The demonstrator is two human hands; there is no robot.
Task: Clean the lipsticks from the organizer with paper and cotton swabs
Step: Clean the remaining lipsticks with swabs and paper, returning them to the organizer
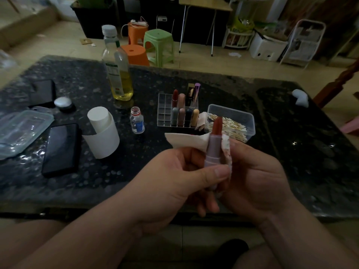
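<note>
- The paper roll (103,131) stands well to the left on the table (301,136), apart from the work.
- The organizer (162,105) sits behind the hands, with the other sticks upright in its cells.
- My left hand (174,177) is clamped on the lower case of the lipstick (214,150), thumb across the front.
- The lipstick stands between both hands. Its long axis is near upright, with the base down and the red tip pointing up and away towards the swab box (251,121).
- The paper (186,141) lies behind the case, with a flap sticking out to the left.
- My right hand (258,171), fingers curled, seems to pinch the paper's crumpled edge against the case's right side, though the light is dim. It is nearer the tip, so I judge the wipe should run up the axis.
</note>
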